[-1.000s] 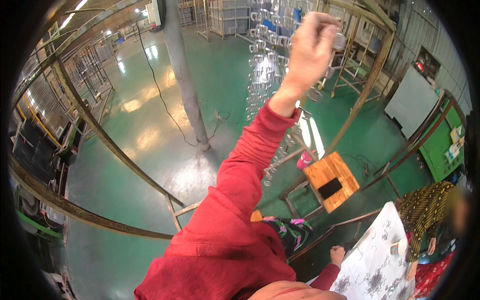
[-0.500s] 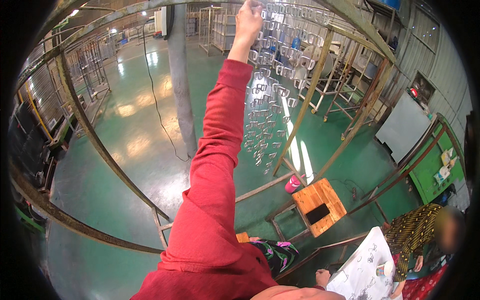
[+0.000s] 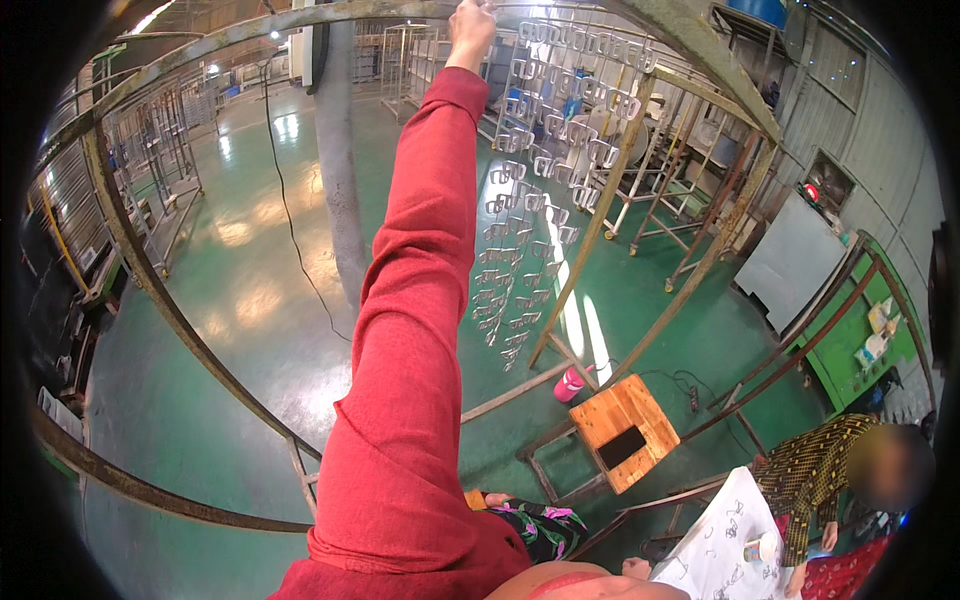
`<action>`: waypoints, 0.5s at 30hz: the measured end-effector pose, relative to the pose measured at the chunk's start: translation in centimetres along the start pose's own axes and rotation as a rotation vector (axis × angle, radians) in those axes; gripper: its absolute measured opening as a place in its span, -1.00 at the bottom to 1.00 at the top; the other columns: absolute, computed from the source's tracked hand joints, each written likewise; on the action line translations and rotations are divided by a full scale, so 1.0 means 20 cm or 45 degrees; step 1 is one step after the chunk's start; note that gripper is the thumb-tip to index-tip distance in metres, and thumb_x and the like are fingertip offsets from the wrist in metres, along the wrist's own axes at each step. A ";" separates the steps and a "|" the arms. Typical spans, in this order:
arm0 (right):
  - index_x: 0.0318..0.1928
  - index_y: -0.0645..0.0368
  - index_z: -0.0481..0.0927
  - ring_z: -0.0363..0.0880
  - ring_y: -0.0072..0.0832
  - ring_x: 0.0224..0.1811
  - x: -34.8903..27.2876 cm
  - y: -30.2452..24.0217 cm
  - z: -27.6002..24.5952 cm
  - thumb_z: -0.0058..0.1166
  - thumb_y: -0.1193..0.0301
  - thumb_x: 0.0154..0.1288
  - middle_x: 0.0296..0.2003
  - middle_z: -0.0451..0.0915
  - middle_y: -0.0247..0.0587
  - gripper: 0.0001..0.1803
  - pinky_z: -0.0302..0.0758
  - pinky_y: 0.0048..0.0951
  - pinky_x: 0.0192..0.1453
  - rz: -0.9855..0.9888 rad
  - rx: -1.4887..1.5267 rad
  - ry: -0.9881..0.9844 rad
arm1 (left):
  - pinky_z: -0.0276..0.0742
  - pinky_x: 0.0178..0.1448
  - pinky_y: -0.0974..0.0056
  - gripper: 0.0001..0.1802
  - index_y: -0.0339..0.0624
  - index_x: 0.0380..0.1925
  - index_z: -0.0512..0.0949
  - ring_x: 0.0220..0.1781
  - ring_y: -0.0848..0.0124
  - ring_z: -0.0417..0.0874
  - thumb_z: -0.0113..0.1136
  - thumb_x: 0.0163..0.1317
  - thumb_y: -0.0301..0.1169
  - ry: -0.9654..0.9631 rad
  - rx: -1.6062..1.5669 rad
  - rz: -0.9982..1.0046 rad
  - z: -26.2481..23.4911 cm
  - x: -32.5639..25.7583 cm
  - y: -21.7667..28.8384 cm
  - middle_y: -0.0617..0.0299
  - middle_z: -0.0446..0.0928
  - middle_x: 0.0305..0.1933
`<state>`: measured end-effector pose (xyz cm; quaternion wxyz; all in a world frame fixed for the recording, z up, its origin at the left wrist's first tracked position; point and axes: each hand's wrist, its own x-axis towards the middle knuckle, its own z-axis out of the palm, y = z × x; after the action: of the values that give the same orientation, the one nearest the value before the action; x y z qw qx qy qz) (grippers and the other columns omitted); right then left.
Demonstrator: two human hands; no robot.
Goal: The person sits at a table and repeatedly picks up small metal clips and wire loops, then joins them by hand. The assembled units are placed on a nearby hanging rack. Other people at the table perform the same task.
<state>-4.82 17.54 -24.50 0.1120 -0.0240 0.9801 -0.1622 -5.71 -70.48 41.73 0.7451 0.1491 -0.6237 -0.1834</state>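
My left hand (image 3: pixel 470 30) is raised at the end of a long red sleeve, at the top bar of a metal frame (image 3: pixel 400 10). Its fingers are closed at the bar; whatever they hold is too small or cut off to make out. To its right, several rows of shiny loop-shaped metal pieces (image 3: pixel 515 203) hang in strings from the frame. Low in the picture my right hand (image 3: pixel 637 567) shows only in small part, fingers curled, by the corner of a white-covered table (image 3: pixel 705 535). What it may hold is hidden.
Rusty frame bars surround me. A wooden stool (image 3: pixel 628 420) bears a black phone (image 3: pixel 622 447); beside it stands a pink container (image 3: pixel 570 384). At the lower right a person (image 3: pixel 815 465) in a patterned top works at the table. A grey pillar (image 3: pixel 338 150) rises from the green floor.
The view has shifted slightly, and my raised left hand sits further left in it, still at the top bar. The hanging pieces appear a little lower and turned. My right hand shows less.
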 end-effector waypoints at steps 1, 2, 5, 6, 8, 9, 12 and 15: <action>-0.37 0.07 0.74 0.69 -0.24 -0.29 0.00 0.02 -0.01 0.23 0.41 -0.03 -0.43 0.68 -0.07 -0.85 0.59 -0.29 -0.07 0.013 -0.031 -0.014 | 0.46 -0.09 0.03 -0.81 -0.26 -0.28 0.48 -0.13 -0.05 0.56 0.07 0.18 -0.37 -0.050 -0.013 -0.106 -0.02 -0.04 0.09 -0.13 0.54 -0.25; -0.36 0.06 0.74 0.69 -0.24 -0.29 0.00 0.03 -0.01 0.23 0.41 -0.03 -0.43 0.68 -0.07 -0.85 0.59 -0.29 -0.07 0.049 -0.036 -0.030 | 0.46 -0.09 0.03 -0.81 -0.26 -0.28 0.48 -0.13 -0.05 0.56 0.06 0.17 -0.38 -0.101 -0.027 -0.212 -0.02 -0.06 0.14 -0.14 0.54 -0.25; -0.36 0.05 0.74 0.69 -0.25 -0.29 0.05 -0.01 0.01 0.21 0.40 -0.01 -0.42 0.68 -0.08 -0.84 0.59 -0.30 -0.07 0.053 -0.010 -0.084 | 0.49 -0.12 0.05 -0.81 -0.29 -0.24 0.48 -0.16 -0.05 0.57 0.02 0.20 -0.43 0.000 0.339 0.437 0.08 0.16 -0.17 -0.14 0.54 -0.25; -0.36 0.05 0.74 0.69 -0.24 -0.29 0.02 -0.03 0.00 0.21 0.40 -0.01 -0.42 0.68 -0.08 -0.85 0.59 -0.30 -0.06 0.059 0.007 -0.081 | 0.49 -0.15 0.09 -0.81 -0.30 -0.23 0.49 -0.19 0.01 0.58 0.03 0.21 -0.44 0.001 0.188 0.397 0.10 0.13 -0.19 -0.13 0.55 -0.27; -0.36 0.07 0.74 0.69 -0.24 -0.30 0.00 -0.03 0.00 0.20 0.41 0.00 -0.42 0.68 -0.07 -0.85 0.59 -0.30 -0.07 0.047 0.025 -0.037 | 0.51 -0.19 0.17 -0.82 -0.31 -0.19 0.49 -0.27 0.14 0.61 0.04 0.24 -0.46 0.005 -0.123 0.318 0.11 0.06 -0.19 -0.09 0.56 -0.30; -0.37 0.08 0.74 0.69 -0.23 -0.30 -0.01 0.00 0.00 0.20 0.42 0.00 -0.43 0.68 -0.06 -0.86 0.59 -0.30 -0.09 0.033 0.027 0.003 | 0.52 -0.15 0.18 -0.79 -0.29 -0.19 0.52 -0.24 0.18 0.62 0.05 0.25 -0.39 -0.031 0.064 0.217 0.10 0.04 -0.17 -0.04 0.58 -0.28; -0.40 0.14 0.72 0.68 -0.20 -0.33 -0.04 0.01 -0.01 0.20 0.46 -0.01 -0.44 0.67 -0.05 -0.88 0.59 -0.28 -0.13 -0.093 0.065 0.101 | 0.51 -0.01 0.16 -0.69 -0.21 -0.18 0.58 -0.11 0.18 0.63 0.07 0.25 -0.22 -0.118 0.303 0.007 0.02 0.01 -0.08 0.01 0.62 -0.19; -0.40 0.18 0.71 0.67 -0.17 -0.33 -0.11 -0.13 -0.04 0.21 0.49 -0.01 -0.45 0.67 -0.03 -0.89 0.58 -0.25 -0.15 -0.125 0.120 0.156 | 0.48 0.03 0.06 -0.75 -0.26 -0.17 0.51 -0.04 0.04 0.61 0.09 0.25 -0.32 0.014 0.128 0.044 -0.08 -0.04 0.01 -0.09 0.60 -0.15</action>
<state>-2.75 15.46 -22.47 0.0447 -0.0567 0.9741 -0.2144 -4.20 -69.86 40.77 0.7431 0.1768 -0.6304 -0.1382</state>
